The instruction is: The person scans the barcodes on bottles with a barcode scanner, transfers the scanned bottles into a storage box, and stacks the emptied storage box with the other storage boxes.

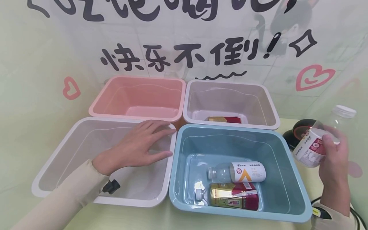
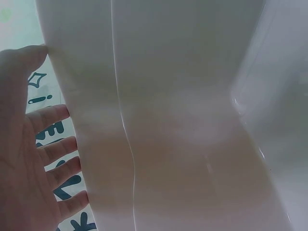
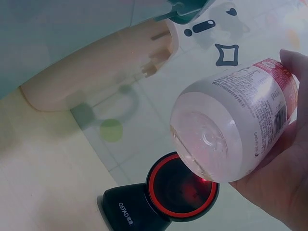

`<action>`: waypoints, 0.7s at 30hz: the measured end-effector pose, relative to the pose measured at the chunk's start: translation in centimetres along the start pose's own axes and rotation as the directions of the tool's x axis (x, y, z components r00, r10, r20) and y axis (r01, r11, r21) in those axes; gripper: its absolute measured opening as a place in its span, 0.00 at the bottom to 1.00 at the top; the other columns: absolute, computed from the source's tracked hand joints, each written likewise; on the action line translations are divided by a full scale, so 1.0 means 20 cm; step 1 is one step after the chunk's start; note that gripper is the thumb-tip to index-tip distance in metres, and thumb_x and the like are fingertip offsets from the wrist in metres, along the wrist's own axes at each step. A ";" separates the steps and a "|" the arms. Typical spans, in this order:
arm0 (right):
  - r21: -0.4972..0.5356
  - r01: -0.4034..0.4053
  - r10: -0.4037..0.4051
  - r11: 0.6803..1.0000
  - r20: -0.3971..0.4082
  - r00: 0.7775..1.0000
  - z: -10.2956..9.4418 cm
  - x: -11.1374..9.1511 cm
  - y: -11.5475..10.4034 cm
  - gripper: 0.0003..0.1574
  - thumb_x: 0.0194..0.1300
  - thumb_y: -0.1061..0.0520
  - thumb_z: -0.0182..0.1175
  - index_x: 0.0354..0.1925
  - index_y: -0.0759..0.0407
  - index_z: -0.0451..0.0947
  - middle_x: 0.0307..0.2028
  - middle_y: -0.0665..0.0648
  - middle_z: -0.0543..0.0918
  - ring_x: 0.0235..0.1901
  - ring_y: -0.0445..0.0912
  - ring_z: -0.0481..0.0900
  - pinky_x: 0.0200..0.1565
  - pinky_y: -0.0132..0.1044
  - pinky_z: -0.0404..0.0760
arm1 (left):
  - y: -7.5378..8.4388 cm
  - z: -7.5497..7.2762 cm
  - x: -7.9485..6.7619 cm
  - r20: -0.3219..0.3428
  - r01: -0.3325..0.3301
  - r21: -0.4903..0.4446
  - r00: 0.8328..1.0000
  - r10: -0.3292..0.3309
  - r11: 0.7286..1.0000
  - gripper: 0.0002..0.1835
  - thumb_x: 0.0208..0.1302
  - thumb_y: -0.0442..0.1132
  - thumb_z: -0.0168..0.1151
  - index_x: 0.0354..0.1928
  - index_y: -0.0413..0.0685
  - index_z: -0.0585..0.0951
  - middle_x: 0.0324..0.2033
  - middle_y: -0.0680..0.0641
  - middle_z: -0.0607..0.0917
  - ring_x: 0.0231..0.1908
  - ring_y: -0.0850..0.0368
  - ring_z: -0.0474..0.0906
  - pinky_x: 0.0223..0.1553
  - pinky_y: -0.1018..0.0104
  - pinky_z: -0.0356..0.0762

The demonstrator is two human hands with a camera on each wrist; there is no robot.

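My right hand [image 1: 334, 167] grips a clear plastic bottle [image 1: 311, 148] with a white cap and a white-and-red label, tilted with its cap end up. In the right wrist view the bottle's base [image 3: 204, 139] faces the round black barcode scanner [image 3: 183, 187], whose red light shows on it. My left hand [image 1: 138, 143] reaches across the pale grey bin [image 1: 138, 203], fingers spread and fairly straight. Its fingertips [image 2: 70, 142] touch that bin's rim and hold nothing. Inside the blue bin [image 1: 241, 215] lie a white-labelled bottle [image 1: 248, 172] and a bottle with a gold-and-red label [image 1: 234, 195].
Behind stand a pink bin [image 1: 138, 80] and a mauve bin [image 1: 227, 83]; a gold-and-red item [image 1: 224, 119] lies in the mauve one. A printed backdrop [image 1: 178, 64] rises behind the bins. Dark cables [image 1: 356, 215] run by the right wrist.
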State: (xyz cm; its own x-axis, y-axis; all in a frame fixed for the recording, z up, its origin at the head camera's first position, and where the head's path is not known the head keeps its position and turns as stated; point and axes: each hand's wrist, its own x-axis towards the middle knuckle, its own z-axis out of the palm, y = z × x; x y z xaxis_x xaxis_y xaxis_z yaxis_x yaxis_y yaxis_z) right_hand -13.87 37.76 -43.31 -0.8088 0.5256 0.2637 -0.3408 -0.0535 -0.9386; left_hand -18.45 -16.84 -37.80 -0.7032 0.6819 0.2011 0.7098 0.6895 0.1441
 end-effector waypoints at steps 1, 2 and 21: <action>-0.019 -0.011 0.011 1.000 -0.007 1.000 0.00 0.00 0.00 0.22 0.72 0.59 0.56 0.62 0.57 0.77 0.42 0.55 0.84 0.36 0.43 0.81 0.32 0.24 0.80 | 0.00 0.00 0.00 0.000 -0.001 0.000 1.000 0.001 1.000 0.37 0.67 0.67 0.64 0.74 0.60 0.76 0.75 0.49 0.73 0.76 0.46 0.67 0.79 0.40 0.64; -0.038 -0.024 0.023 0.999 -0.016 1.000 0.01 0.00 -0.01 0.22 0.73 0.59 0.55 0.63 0.56 0.77 0.43 0.54 0.84 0.38 0.43 0.81 0.33 0.24 0.80 | 0.00 0.00 0.00 -0.001 -0.002 0.000 1.000 0.002 1.000 0.37 0.67 0.67 0.64 0.74 0.60 0.76 0.75 0.49 0.73 0.76 0.46 0.67 0.79 0.40 0.64; -0.106 -0.053 0.051 0.993 -0.018 0.999 0.02 -0.01 -0.01 0.32 0.70 0.56 0.65 0.69 0.51 0.70 0.51 0.53 0.82 0.42 0.41 0.84 0.36 0.23 0.81 | 0.00 0.00 0.00 -0.004 -0.006 0.006 1.000 0.006 1.000 0.38 0.67 0.67 0.65 0.74 0.60 0.76 0.75 0.48 0.74 0.77 0.46 0.67 0.79 0.40 0.64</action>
State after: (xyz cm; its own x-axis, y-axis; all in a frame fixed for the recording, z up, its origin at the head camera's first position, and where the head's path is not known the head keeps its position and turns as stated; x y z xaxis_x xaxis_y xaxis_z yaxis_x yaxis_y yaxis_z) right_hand -13.71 37.36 -43.09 -0.8164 0.5374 0.2115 -0.2448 0.0097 -0.9695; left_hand -18.49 -16.85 -37.81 -0.6989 0.6850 0.2058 0.7137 0.6869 0.1372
